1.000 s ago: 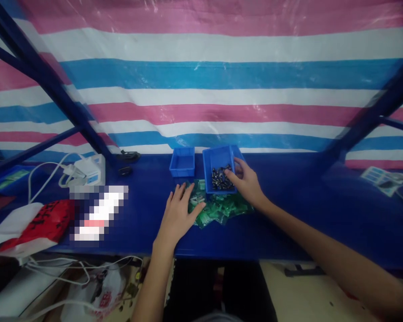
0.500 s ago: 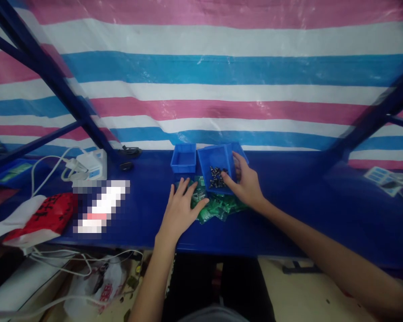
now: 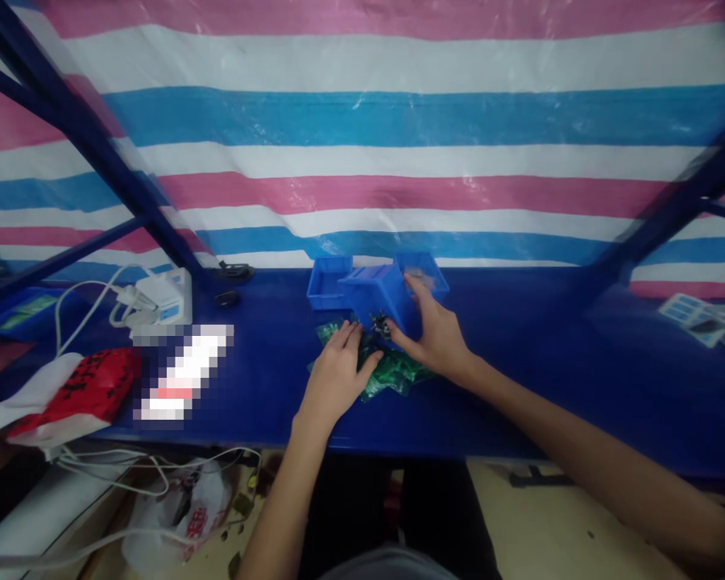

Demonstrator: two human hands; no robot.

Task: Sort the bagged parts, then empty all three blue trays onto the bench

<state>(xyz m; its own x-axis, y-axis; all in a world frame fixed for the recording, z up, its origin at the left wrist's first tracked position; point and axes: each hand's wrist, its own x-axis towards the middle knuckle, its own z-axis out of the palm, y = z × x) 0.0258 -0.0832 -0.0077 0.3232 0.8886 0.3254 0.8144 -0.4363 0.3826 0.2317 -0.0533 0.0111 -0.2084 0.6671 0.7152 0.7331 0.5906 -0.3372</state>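
My right hand [image 3: 438, 334] grips a blue plastic bin [image 3: 378, 292] by its right side and holds it tilted steeply toward me. Small dark metal parts, which look like screws [image 3: 380, 325], are bunched at the bin's lower edge. Under it lies a pile of green, shiny pieces [image 3: 392, 374], maybe small bags or circuit boards; I cannot tell which. My left hand [image 3: 337, 370] rests on the left part of this pile, fingers stretched and close to the bin's lower edge. Behind stand a second blue bin [image 3: 329, 282] and a third blue bin [image 3: 438, 274], partly hidden.
On the left of the blue table [image 3: 254, 370] are a white power strip [image 3: 172, 298] with cables, a small black object [image 3: 228, 299] and a red and white packet [image 3: 90, 391]. A striped sheet [image 3: 362, 121] hangs behind. A plastic bag [image 3: 178, 515] lies below.
My right hand has tipped the bin further over and moved it slightly left, and the dark parts have slid to its lower edge. My left hand has shifted a little right.
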